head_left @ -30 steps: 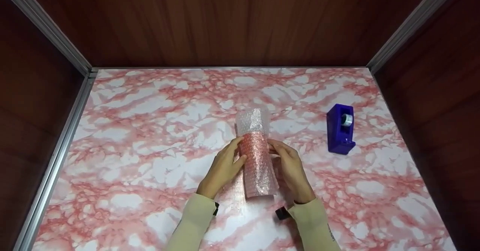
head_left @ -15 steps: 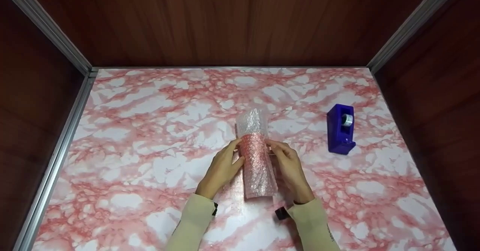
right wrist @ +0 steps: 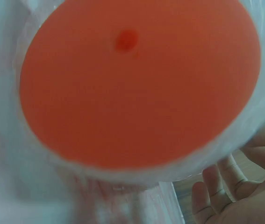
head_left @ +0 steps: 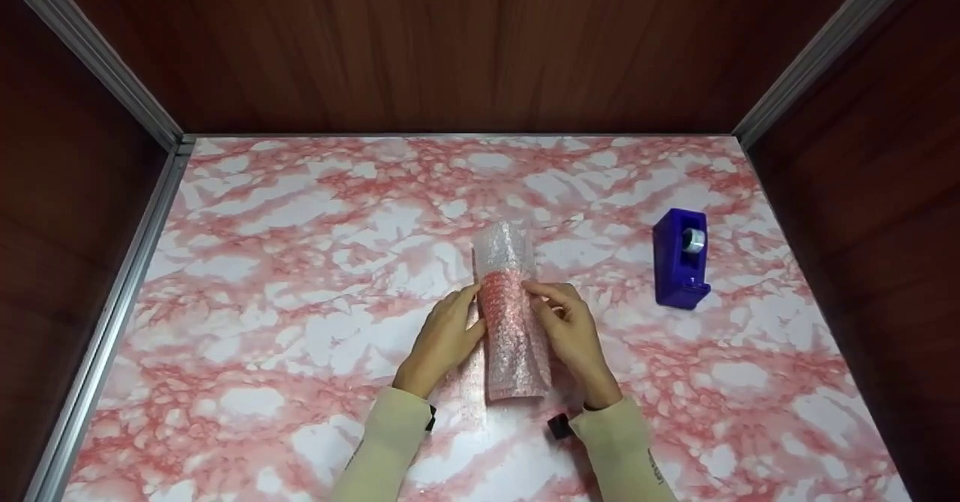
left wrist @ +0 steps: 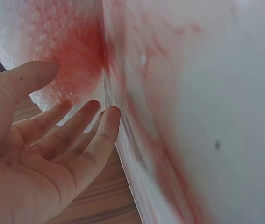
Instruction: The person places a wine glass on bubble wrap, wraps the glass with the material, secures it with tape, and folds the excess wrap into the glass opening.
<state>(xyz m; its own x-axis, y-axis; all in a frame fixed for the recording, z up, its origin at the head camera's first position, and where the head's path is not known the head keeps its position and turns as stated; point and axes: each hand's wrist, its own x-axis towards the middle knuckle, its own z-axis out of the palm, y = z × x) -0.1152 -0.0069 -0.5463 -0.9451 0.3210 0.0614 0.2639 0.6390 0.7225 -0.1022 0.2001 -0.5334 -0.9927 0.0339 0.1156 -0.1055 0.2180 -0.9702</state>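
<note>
An orange-red object in clear bubble wrap (head_left: 504,322) lies as a roll in front of me, lengthwise from near to far. In the right wrist view its round, flat orange end (right wrist: 137,102) shows, with a small darker spot, ringed by the wrap. My left hand (head_left: 444,337) rests along the roll's left side, thumb and fingertips at the wrap. The left wrist view shows this hand's fingers (left wrist: 88,119) loosely extended beside the bubbles. My right hand (head_left: 574,333) is at the right side, index fingertip on the wrap and thumb close by, the other fingers slightly bent.
A purple tape dispenser (head_left: 679,262) with a roll of clear tape (head_left: 694,241) stands to the right on the pink-and-white marbled table (head_left: 300,262). Dark wood panels (head_left: 450,44) with metal edging enclose the back and sides.
My right hand has shifted a little to the left, its fingertips farther onto the wrap. The roll has turned slightly and slid a little toward me. The left hand has barely moved.
</note>
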